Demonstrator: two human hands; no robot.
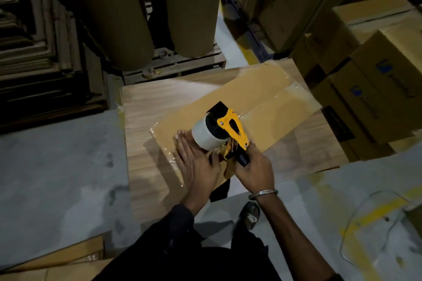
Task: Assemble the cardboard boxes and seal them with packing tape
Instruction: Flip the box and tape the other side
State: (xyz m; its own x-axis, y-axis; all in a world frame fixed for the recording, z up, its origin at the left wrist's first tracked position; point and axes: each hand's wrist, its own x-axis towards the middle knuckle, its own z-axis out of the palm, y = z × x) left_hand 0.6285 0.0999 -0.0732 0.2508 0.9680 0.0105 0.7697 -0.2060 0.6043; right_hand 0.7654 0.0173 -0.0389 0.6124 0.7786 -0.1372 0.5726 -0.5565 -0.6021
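**Taping the centre seam of a closed box**

Head view: The person stands over a cardboard box [239, 107] that lies on a pale wood-grain board [148, 107] on the floor. The top flaps of the box are closed, and they meet in a seam that runs from the near end toward the far right corner. A shiny strip of clear tape [285, 91] already covers the far part of this seam.

The right hand [254, 170] grips the black handle of a yellow tape dispenser [230, 126], with the fingers curled around it. The dispenser carries a white roll of packing tape [206, 134] and sits at the near end of the seam, close to the box edge. The left hand [194, 159] lies flat on the box top, fingers straight and together, just beside the roll. It seems to press the flap or the tape end down. A metal bracelet [263, 193] is on the right wrist, and one shoe [251, 214] shows below the arms.

The step in hand appears to be the sealing of the seam, probably at its near end; the assembling of this box looks finished. Whether the tape is already cut is not visible, because the hands and the roll hide the blade. The next move probably calls for firm pressure with the flat hand while the dispenser tilts so its blade bites the tape, then smoothing the loose end over the edge.

More boxes with a blue logo [376, 89] are stacked at the right, and large brown rolls [118, 18] stand on a pallet behind.
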